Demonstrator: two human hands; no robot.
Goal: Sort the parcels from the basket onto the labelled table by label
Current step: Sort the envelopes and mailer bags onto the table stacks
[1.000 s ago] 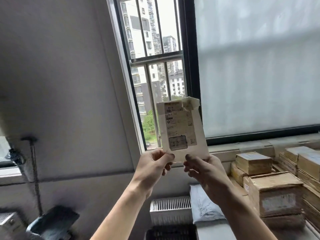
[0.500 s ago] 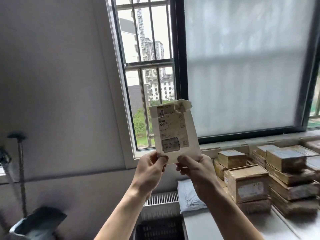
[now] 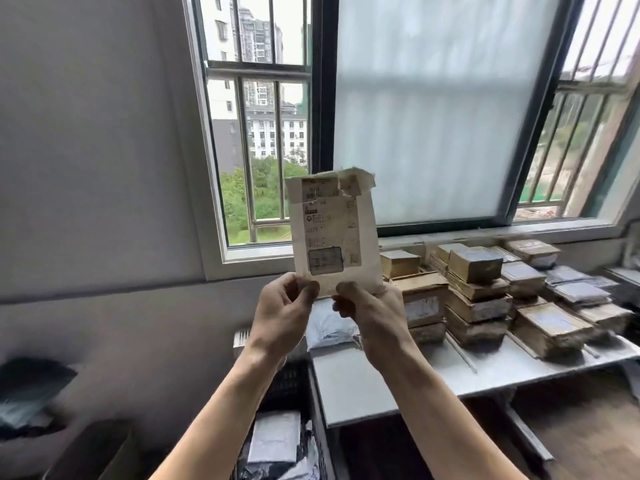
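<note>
Head view: flat parcel held up before a window. Left grip (image 3: 284, 313) and right grip (image 3: 375, 317) both pinch the lower edge of a pale paper parcel (image 3: 334, 237). Each thumb presses on the near face, and the fingers opposite are mostly hidden. The two thumbs lie close together, just apart. Both forearms rise from the lower edge of the frame.

The parcel is upright, its top leaning slightly left, raised in front of the window (image 3: 263, 133) and clear of every surface. Its near face carries a printed shipping label (image 3: 322, 209) with a barcode near the top and a dark-framed box near the bottom; the print is too blurred to read. Torn tape curls at the top edge.

Behind and to the right of the grips stands the desk (image 3: 363, 386), with a pale grey top. On it, just behind the right grip, lies a grey poly bag (image 3: 329, 327). Further right stand stacks of brown cardboard boxes (image 3: 474, 285), several layers high, with flat grey packets (image 3: 575, 289) at the far right.

Below the left forearm, beside the desk's left end, sits a dark basket (image 3: 291, 382) with white and grey parcels (image 3: 273, 441) in it. A frosted pane (image 3: 433, 116) fills the middle of the window, with barred clear panes on either side.
</note>
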